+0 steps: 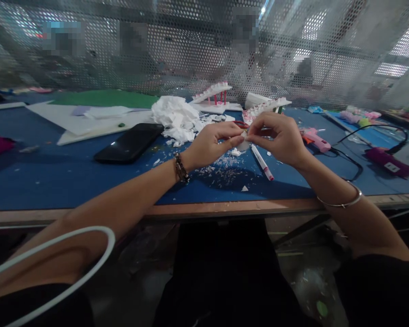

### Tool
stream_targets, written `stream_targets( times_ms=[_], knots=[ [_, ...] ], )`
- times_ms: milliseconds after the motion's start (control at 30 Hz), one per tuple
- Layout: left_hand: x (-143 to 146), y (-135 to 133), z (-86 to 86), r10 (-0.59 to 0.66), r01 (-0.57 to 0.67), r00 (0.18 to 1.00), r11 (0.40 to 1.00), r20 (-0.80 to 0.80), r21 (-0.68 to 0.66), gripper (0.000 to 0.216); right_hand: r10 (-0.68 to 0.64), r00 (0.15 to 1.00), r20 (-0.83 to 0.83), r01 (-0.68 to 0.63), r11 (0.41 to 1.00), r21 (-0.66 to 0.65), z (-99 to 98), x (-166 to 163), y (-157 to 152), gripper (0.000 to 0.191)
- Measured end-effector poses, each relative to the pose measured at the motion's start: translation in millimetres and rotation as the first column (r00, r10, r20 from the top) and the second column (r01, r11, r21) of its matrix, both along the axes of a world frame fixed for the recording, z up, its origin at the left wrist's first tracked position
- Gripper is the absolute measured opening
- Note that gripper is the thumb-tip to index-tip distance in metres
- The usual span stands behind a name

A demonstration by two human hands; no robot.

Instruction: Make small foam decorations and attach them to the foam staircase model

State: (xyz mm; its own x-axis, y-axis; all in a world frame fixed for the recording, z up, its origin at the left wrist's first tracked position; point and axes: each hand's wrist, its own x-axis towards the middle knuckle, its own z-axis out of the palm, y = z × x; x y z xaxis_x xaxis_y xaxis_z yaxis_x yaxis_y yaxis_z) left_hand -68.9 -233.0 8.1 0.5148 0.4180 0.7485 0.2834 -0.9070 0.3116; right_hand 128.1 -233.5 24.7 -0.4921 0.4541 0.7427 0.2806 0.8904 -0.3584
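Close together above the blue table, both of my hands pinch a small whitish piece (243, 144) whose kind I cannot make out. My left hand (215, 141) has its thumb and fingers pressed on one side of it. At the other side, my right hand (276, 135) grips it between thumb and forefinger. Just below my right hand lies a white marker (263, 164) with red markings. Small white shavings (225, 169) are scattered under the hands. Something with a red edge (240, 123) shows partly behind the fingers.
Crumpled white paper (175, 117) and a black phone (131, 143) lie left of my hands. A pink glue gun (316, 139) with a black cable is on the right. Small white models (214, 100) stand behind, before a perforated metal screen (191, 50). Green sheet (102, 97) lies far left.
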Motion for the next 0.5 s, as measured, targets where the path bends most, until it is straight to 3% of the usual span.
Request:
stream_targets(
  times_ms=[267,400,500],
  knots=[
    [-3.3,0.5,2.8,0.019,-0.009,0.998,0.986,-0.059,0.165,0.033,0.089,0.994,-0.066,-0.1,0.976,-0.191,-0.6,0.8,7.4,0.015],
    [-4.3,0.7,3.8,0.016,-0.013,1.0,0.99,-0.02,0.139,0.032,0.105,0.992,-0.07,-0.116,0.977,-0.181,1.0,1.7,6.7,0.012],
    [-4.2,0.6,3.7,0.008,-0.011,0.998,0.999,0.068,0.044,0.028,0.094,0.991,-0.099,-0.11,0.978,-0.176,-0.2,-0.1,5.8,0.012]
  ],
)
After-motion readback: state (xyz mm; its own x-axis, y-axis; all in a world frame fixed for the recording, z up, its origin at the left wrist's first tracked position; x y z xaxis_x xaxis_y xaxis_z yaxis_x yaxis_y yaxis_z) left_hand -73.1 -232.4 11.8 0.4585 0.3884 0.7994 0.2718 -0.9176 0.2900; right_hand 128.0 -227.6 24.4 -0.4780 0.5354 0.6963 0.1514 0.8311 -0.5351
